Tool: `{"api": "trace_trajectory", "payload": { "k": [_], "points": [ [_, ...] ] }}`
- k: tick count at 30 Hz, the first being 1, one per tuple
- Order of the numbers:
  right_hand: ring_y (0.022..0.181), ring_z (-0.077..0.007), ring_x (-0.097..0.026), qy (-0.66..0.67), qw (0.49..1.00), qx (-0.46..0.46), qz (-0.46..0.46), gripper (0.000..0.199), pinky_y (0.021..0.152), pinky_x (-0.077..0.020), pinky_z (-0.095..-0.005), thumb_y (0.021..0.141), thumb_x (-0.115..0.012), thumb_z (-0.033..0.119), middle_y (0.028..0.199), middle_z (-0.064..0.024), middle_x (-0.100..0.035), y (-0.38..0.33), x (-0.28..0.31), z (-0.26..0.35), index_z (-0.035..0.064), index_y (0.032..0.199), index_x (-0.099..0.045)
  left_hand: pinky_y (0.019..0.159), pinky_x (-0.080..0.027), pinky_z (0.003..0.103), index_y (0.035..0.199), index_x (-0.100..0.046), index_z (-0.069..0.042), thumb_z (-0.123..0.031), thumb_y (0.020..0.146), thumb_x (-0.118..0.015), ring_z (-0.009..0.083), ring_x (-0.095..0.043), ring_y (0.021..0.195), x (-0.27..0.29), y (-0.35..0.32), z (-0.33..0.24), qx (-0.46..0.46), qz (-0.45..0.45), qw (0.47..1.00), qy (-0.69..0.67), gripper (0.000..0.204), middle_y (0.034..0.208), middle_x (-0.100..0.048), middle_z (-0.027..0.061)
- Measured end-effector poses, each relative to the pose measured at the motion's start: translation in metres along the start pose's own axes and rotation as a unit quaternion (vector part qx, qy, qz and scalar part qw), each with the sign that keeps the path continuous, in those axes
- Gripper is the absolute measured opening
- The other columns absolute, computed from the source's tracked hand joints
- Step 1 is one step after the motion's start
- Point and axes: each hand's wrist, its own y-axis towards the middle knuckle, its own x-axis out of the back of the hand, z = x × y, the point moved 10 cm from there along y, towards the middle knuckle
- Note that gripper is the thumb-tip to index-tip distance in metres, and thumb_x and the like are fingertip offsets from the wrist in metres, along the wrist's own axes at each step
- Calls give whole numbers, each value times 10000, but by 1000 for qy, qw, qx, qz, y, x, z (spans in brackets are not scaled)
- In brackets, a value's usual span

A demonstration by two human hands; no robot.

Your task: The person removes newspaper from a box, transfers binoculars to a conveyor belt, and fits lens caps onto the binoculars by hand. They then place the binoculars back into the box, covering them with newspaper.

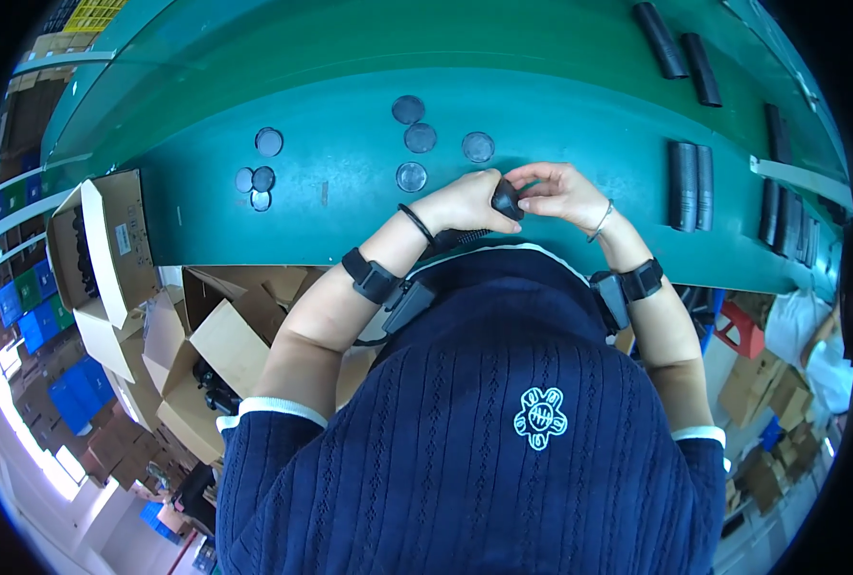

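Close to my body at the table's near edge, my left hand (463,203) is wrapped round a black tube-like piece with a rounded end (506,199). A ribbed dark length (460,237) shows below that hand and seems to belong to the same piece. My right hand (562,195) has its thumb and fingers closed on the rounded end from the right. Just beyond my left hand lies a round dark disc (411,176), with another disc (478,147) farther off to the right.
More discs lie on the green table (350,105), some in a cluster (263,179) at left. Black tubes (690,187) lie at right, with others (702,69) on the raised far ledge. Open cartons (120,240) stand at the left edge, and a red thing (739,330) sits below right.
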Motion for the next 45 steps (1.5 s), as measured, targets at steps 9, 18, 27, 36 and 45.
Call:
{"api": "trace_trajectory", "payload": {
  "k": [9,18,27,36,45],
  "points": [
    [874,-154,-643,-56,996,-39,50,402,751,-538,-281,723,-714,87,1031,-100,-644,12,-21,-5,-1,1103,-618,788,-500,375,969,-585,72,-392,621,-807,320,-635,894,-6,-13,12,17,-12,999,42,622,918,-635,215],
    [861,-134,-640,-88,993,-52,60,419,701,-533,-256,714,-649,-16,1053,-72,-613,15,-38,-9,-4,1126,-577,827,-503,371,1066,-561,73,-383,608,-806,324,-636,960,-10,-22,28,61,-12,995,82,692,1011,-638,225],
    [688,-206,-663,-391,911,101,-86,317,657,-530,-307,667,-553,2,754,-133,-658,26,-36,-1,-7,975,-629,845,-491,380,1133,-487,100,-371,615,-803,353,-612,1000,-14,-27,38,87,-5,989,118,767,1063,-610,250],
    [848,-93,-599,13,995,-32,-94,438,738,-476,-225,732,-431,-113,996,-44,-616,22,-1,-18,-5,1124,-593,870,-465,299,1181,-498,-8,-158,718,-805,160,-563,994,20,-45,29,-58,-48,973,-220,575,1085,-582,91],
    [1084,-141,-532,141,985,94,-17,549,869,-429,-249,762,-503,-125,1199,-80,-521,13,-16,8,42,1277,-412,861,-459,268,1167,-566,-68,-91,704,-806,112,-549,978,31,-56,-2,-99,14,954,-283,521,1044,-591,11]
  ]
}}
